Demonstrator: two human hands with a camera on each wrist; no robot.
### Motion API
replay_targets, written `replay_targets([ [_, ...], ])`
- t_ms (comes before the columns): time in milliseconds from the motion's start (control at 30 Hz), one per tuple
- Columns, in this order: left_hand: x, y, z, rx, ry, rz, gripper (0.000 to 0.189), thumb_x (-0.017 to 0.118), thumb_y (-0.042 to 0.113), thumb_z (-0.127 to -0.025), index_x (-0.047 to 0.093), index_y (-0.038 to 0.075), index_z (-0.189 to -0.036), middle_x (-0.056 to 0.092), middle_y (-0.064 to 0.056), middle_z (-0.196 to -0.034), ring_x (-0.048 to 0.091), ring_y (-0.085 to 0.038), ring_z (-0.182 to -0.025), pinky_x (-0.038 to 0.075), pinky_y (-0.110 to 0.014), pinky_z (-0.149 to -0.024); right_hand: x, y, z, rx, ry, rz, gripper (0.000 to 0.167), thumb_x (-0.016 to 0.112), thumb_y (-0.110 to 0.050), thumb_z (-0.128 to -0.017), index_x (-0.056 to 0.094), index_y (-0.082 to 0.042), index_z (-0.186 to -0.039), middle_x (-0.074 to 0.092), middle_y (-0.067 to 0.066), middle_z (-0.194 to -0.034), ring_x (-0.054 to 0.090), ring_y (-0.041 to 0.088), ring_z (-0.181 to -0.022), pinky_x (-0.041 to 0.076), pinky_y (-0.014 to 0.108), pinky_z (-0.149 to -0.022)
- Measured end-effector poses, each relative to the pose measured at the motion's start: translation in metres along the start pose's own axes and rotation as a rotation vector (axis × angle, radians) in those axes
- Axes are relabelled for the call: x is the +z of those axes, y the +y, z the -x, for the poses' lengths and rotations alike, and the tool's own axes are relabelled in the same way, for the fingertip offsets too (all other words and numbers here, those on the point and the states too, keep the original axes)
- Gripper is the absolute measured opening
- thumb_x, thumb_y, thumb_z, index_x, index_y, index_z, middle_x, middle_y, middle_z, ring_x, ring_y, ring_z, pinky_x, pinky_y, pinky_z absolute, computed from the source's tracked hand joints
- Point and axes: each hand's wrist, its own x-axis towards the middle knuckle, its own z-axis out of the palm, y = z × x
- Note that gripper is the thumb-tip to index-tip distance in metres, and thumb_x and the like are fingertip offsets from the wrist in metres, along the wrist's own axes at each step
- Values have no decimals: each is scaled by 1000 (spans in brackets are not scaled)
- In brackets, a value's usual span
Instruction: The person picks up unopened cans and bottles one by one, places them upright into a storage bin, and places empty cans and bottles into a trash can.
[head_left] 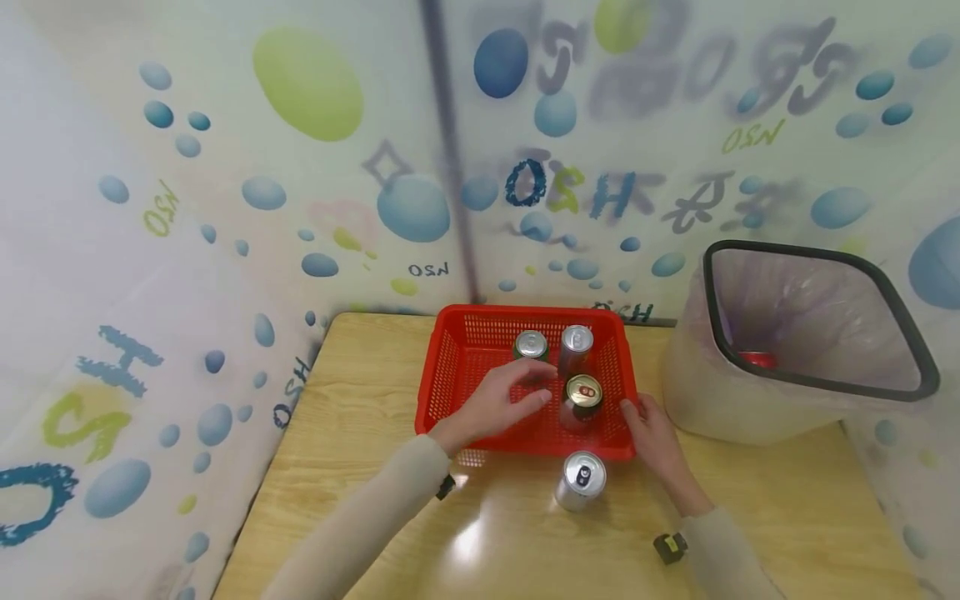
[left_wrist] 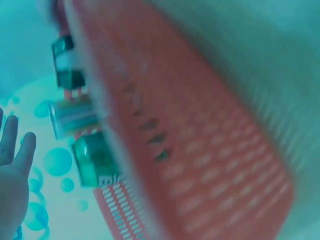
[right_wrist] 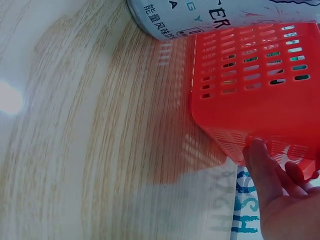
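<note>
A red plastic basket (head_left: 465, 450) stands on the table with three drink cans upright in it: a green-sided can (head_left: 531, 343) at the back, a silver can (head_left: 576, 340) beside it, and a dark can (head_left: 583, 392) with a gold lid and red tab. My left hand (head_left: 498, 402) hovers over the basket just left of the dark can, fingers spread loosely and holding nothing. At the basket's right side my right hand (head_left: 654, 437) grips the rim, thumb against the outer wall (right_wrist: 225, 117). A silver-white can (head_left: 580, 483) with printed lettering stands in front of the basket.
To the right is a lined bin (head_left: 697, 367) with a black rim; a red can (head_left: 757, 359) shows inside. Patterned sheeting (head_left: 360, 167) rises behind and left of the wooden table (head_left: 352, 400). The left wrist view is blurred and blue-tinted.
</note>
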Motion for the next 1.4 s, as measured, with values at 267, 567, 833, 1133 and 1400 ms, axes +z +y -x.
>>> replay_targets([
  [267,26,6,32,43,-8,61,39,65,25,-100,63,12,-137,66,0,-134,57,-14,-131,44,-38,-112,2,1,-2,-14,39,-14,46,44,-26,-112,50,13,-135,63,34,-125,66,44,-110,57,47,-93],
  [567,55,15,49,12,-141,111,67,77,32,-93,49,16,-152,42,-8,-162,30,-27,-154,29,-45,-123,3,1,-2,2,37,-21,45,43,-26,-112,50,13,-134,63,33,-122,67,39,-105,53,18,-76],
  [833,78,16,47,90,-149,49,74,86,26,-87,50,9,-149,56,-3,-150,46,-14,-143,36,-34,-119,4,1,-2,-16,36,-11,43,44,-24,-112,51,13,-131,64,33,-119,68,40,-103,57,25,-78],
  [1133,92,13,47,188,-139,-105,77,91,23,-81,52,4,-144,58,-8,-144,52,-18,-138,37,-26,-116,3,-1,-1,-22,31,-21,43,44,-24,-112,50,13,-132,63,34,-123,67,42,-108,59,38,-86],
  [1400,93,15,48,123,-150,-121,67,91,19,-81,59,9,-140,67,-1,-133,60,-8,-126,42,-18,-108,2,0,-1,-10,22,-34,43,44,-23,-112,49,14,-133,62,35,-126,65,43,-111,55,25,-81],
])
